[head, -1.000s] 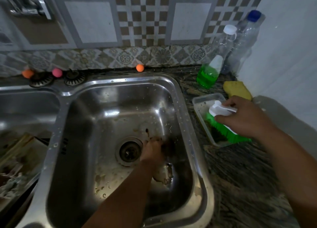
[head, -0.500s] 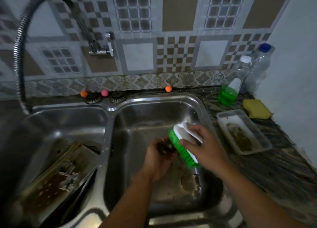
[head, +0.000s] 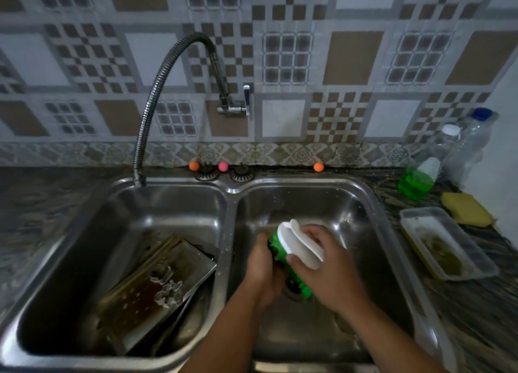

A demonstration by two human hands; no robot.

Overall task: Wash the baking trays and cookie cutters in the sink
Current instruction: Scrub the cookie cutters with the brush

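Baking trays [head: 145,285], dirty and stacked at a tilt, lean in the left basin of the double sink [head: 232,189], likely parked there to wait, with two cookie cutters [head: 165,284] lying on the top one. Over the right basin's drain, so runoff falls away, the right hand [head: 322,271] grips a green-bristled scrub brush [head: 297,246] and presses its bristles against something the left hand [head: 265,271] is curled around; I can't make out that piece.
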